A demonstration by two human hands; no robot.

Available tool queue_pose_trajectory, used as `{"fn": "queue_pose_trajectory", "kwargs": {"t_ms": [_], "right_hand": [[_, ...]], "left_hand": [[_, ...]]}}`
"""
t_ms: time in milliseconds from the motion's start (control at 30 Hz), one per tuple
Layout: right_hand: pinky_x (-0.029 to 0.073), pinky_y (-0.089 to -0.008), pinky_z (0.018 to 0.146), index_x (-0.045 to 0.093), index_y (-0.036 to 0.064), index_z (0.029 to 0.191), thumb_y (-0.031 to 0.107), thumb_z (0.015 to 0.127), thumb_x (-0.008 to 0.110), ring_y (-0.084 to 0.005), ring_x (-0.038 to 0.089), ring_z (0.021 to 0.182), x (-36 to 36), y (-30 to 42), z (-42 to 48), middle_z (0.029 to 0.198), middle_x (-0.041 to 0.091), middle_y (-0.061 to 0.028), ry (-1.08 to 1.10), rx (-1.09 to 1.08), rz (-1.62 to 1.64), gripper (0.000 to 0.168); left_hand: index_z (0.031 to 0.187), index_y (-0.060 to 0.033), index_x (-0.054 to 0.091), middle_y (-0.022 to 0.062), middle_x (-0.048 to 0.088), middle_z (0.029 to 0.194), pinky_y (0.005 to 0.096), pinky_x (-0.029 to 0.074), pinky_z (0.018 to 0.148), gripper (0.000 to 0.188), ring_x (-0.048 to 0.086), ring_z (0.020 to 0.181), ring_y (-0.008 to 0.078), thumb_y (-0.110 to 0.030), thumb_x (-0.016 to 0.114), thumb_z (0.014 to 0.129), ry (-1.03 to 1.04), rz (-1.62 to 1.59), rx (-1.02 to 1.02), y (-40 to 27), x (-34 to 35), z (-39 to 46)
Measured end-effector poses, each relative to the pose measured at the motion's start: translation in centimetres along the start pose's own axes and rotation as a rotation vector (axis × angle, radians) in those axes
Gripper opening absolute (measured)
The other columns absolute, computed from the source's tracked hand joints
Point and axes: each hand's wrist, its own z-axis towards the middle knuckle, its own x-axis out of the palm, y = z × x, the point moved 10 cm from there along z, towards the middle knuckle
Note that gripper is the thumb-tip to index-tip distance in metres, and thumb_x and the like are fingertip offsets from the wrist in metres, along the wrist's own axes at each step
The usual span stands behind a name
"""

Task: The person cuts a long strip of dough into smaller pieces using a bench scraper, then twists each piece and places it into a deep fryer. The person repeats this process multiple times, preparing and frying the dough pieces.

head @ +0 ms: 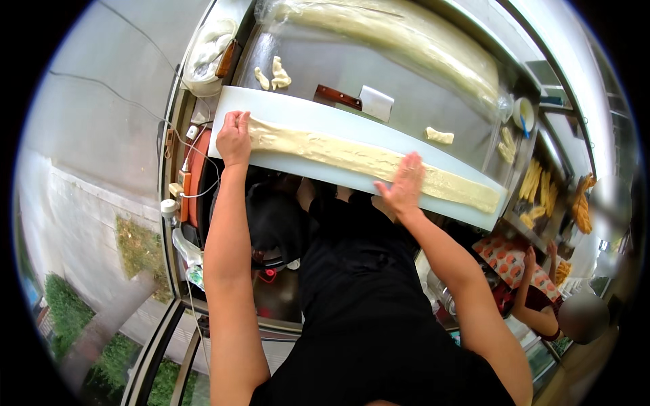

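A long flat strip of pale dough (330, 150) stretches along a white cutting board (289, 109). At its left end my left hand (235, 137) grips the dough between thumb and curled fingers. Further right, my right hand (404, 182) lies flat across the strip with its thumb spread; it is slightly blurred. The strip's right end rests loose near the board's right edge. Behind the board lies a cleaver with a wooden handle (339, 97), its blade (377, 103) pointing right.
A large dough slab under plastic film (406, 43) fills the far metal worktop (325, 61). Dough scraps (280, 74) and a small piece (439, 135) lie there. A bowl (523, 114) and fried dough sticks (531, 180) stand right, near another person's arm (525, 289). Cables and a power strip (185, 185) run left.
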Motion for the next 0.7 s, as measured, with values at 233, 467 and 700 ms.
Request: {"fn": "queue_pose_trajectory", "kwargs": {"t_ms": [233, 467, 700], "right_hand": [[0.003, -0.0565, 0.118, 0.013, -0.006, 0.151, 0.066, 0.075, 0.066, -0.0408, 0.003, 0.149, 3.9, 22.6, 10.0, 0.159, 0.008, -0.0272, 0.04, -0.144, 0.316, 0.118], [0.008, -0.0527, 0.12, 0.018, -0.006, 0.15, 0.065, 0.078, 0.064, -0.0407, 0.011, 0.148, 4.1, 29.1, 12.6, 0.156, 0.016, -0.0286, 0.069, -0.229, 0.45, 0.111], [0.006, -0.0511, 0.12, 0.009, -0.002, 0.153, 0.072, 0.079, 0.058, -0.0394, 0.004, 0.149, 1.2, 7.6, 2.7, 0.159, 0.007, -0.0257, 0.101, -0.121, 0.212, 0.116]], "left_hand": [[0.097, -0.0122, 0.063, 0.0154, 0.068, 0.084, 0.0465, 0.05, 0.068, 0.024, 0.065, 0.078, 0.0385, -0.035, 0.06, 0.093, 0.005, 0.067, 0.05, 0.2, 0.2, 0.6], [0.099, -0.0119, 0.063, 0.0169, 0.068, 0.087, 0.0465, 0.05, 0.069, 0.025, 0.065, 0.08, 0.0393, -0.036, 0.057, 0.095, -0.01, 0.119, 0.094, 1.1, -1.2, 2.2], [0.103, -0.0127, 0.062, 0.0161, 0.068, 0.091, 0.048, 0.049, 0.069, 0.027, 0.064, 0.082, 0.0405, -0.037, 0.049, 0.1, 0.005, 0.222, 0.117, 0.7, -0.7, 2.0]]}}
